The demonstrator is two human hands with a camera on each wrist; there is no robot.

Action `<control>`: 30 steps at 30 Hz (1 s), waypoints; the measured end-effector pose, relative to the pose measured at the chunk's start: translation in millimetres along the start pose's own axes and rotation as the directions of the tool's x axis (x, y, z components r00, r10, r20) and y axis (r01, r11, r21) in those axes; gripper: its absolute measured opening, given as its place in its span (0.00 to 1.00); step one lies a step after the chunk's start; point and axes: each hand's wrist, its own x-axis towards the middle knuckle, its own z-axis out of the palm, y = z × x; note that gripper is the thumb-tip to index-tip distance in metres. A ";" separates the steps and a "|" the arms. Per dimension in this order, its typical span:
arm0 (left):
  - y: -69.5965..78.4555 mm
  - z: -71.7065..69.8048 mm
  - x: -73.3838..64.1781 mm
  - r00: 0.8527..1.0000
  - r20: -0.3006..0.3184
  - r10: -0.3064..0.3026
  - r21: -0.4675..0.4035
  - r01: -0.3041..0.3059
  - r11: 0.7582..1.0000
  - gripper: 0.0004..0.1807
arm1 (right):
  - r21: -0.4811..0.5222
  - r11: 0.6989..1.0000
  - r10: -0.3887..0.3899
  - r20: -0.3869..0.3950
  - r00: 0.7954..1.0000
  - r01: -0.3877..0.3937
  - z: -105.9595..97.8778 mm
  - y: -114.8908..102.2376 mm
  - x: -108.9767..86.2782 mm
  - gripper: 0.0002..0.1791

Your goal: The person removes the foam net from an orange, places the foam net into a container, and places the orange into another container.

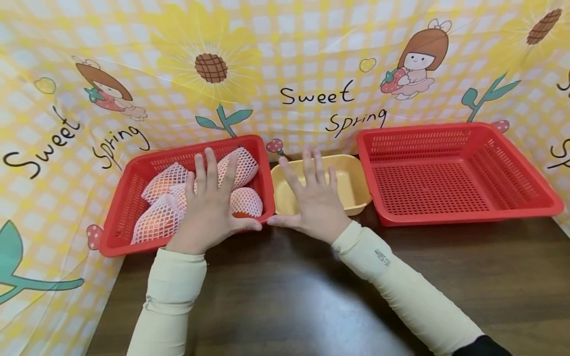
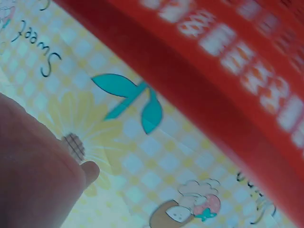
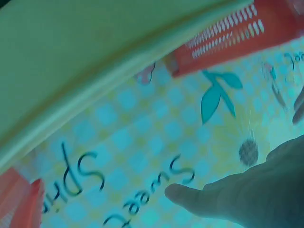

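Both hands are held out with spread fingers and grip nothing. In the head view the left hand (image 1: 207, 207) is over the front right part of a red basket (image 1: 113, 217). Inside that basket lie several round orange fruits (image 1: 158, 220) in white foam nets, partly covered by the hand; their kind is hard to tell. The right hand (image 1: 318, 202) is above a yellow plastic basin (image 1: 285, 193), hiding part of it. The two thumb tips nearly meet. In the left wrist view the left hand (image 2: 38, 166) shows beside the red basket's blurred wall (image 2: 190, 95).
A second red basket (image 1: 445, 188) with a perforated bottom stands at the right, with nothing in it. All the containers are on a dark wooden table (image 1: 285, 306). Behind them hangs a yellow checked cloth (image 1: 303, 59) with flower and girl prints.
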 end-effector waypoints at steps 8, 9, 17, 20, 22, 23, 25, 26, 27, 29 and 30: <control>-27.8 -4.9 -16.2 0.995 0.069 -0.072 -0.015 0.074 0.997 0.78 | -0.005 1.000 0.008 0.178 0.984 -0.008 22.6 -27.2 24.1 0.62; -30.4 -5.7 -17.8 0.994 0.074 -0.080 -0.015 0.081 0.997 0.78 | -0.001 1.000 0.008 0.199 0.980 -0.008 24.7 -29.8 26.9 0.61; -48.9 -14.5 -25.6 0.985 0.103 -0.137 0.015 0.136 0.991 0.77 | 0.023 0.998 0.048 0.364 0.930 -0.060 37.9 -38.0 39.1 0.62; -61.9 -23.6 -27.9 0.971 0.136 -0.197 0.024 0.195 0.980 0.77 | 0.037 0.996 0.059 0.400 0.915 -0.081 39.9 -38.4 40.3 0.62; -72.6 -30.9 -29.7 0.952 0.170 -0.253 0.015 0.255 0.967 0.77 | 0.042 0.995 0.064 0.407 0.911 -0.089 40.3 -38.3 40.8 0.62; -78.7 -34.7 -30.9 0.939 0.192 -0.285 0.011 0.288 0.958 0.77 | 0.042 0.995 0.067 0.410 0.910 -0.092 40.2 -38.3 40.9 0.62; -92.0 -41.8 -33.4 0.910 0.245 -0.336 0.000 0.346 0.938 0.77 | 0.038 0.995 0.070 0.408 0.910 -0.094 40.0 -38.5 41.1 0.62; -98.9 -45.0 -34.6 0.893 0.278 -0.354 0.004 0.367 0.930 0.76 | 0.036 0.995 0.072 0.408 0.910 -0.094 40.0 -38.5 41.1 0.63; -105.8 -48.1 -36.0 0.873 0.317 -0.371 0.007 0.389 0.921 0.75 | 0.035 0.995 0.071 0.408 0.910 -0.093 40.1 -38.9 41.2 0.63; -120.3 -50.9 -37.1 0.830 0.396 -0.393 0.018 0.421 0.907 0.72 | 0.036 0.995 0.069 0.407 0.911 -0.091 40.4 -38.9 41.5 0.63; -127.3 -50.5 -36.7 0.808 0.433 -0.399 0.019 0.434 0.901 0.69 | 0.037 0.995 0.068 0.405 0.912 -0.091 40.6 -38.7 41.7 0.63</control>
